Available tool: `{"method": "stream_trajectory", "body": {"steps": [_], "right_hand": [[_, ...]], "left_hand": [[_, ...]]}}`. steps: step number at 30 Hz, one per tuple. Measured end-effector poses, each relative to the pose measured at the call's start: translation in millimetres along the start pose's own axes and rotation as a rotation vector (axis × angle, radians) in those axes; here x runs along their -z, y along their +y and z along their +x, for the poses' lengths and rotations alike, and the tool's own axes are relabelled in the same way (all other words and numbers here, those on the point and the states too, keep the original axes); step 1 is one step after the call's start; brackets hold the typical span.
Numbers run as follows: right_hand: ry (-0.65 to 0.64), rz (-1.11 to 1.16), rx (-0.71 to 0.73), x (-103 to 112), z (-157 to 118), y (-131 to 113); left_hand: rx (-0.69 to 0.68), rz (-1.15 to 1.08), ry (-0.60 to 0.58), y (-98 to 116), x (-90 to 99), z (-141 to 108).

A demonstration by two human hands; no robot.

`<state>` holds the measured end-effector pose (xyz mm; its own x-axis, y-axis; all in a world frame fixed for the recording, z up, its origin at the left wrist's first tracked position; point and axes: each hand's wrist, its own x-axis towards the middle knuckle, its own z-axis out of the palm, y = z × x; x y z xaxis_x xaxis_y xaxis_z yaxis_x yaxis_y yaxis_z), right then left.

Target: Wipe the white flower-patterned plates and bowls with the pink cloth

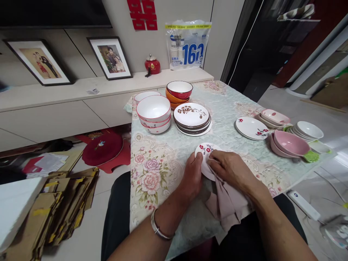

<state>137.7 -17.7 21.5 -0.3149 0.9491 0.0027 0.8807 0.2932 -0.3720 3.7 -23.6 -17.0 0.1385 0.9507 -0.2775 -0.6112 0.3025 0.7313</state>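
Left hand [192, 174] is gripping the small floral plate [206, 165] by its left edge, thumb lying over the rim; its other fingers are mostly hiding from view. Right hand [231, 166] is bunching a pinkish cloth [231, 203] and pressing it against the plate's right side, fingers curling over the face. Plate is sitting between both hands, above the near part of the tablecloth [154, 159]; cannot tell if it is touching. Cloth is hanging below the right hand toward the lap. Dark-rimmed plates [191, 116] are standing stacked just beyond, red-rimmed bowls [154, 117] beside them.
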Motion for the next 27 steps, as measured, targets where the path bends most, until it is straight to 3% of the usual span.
{"method": "stream_trajectory", "body": {"steps": [3, 9, 15, 20, 23, 27], "right_hand": [[-0.006, 0.040, 0.063, -5.4, 2.1, -6.4], [0.100, 0.000, -0.157, -10.9, 7.2, 5.3], [0.179, 0.055, 0.045, -15.3, 5.5, 14.0], [0.331, 0.073, -0.096, -28.4, 13.0, 17.7], [0.287, 0.034, 0.003, -26.7, 12.8, 12.5], [0.129, 0.170, 0.228, -11.5, 6.1, 15.1]], "left_hand": [[-0.033, 0.009, -0.010, -1.1, 1.7, 0.5], [0.015, 0.001, -0.002, 0.1, -0.7, 0.2], [0.022, 0.017, 0.029, 0.4, -0.9, 0.8], [0.030, 0.014, 0.026, -0.5, -2.0, 0.2], [0.022, 0.022, 0.032, 0.9, -2.6, -1.3], [0.024, 0.014, 0.007, 3.6, -3.4, -2.7]]}}
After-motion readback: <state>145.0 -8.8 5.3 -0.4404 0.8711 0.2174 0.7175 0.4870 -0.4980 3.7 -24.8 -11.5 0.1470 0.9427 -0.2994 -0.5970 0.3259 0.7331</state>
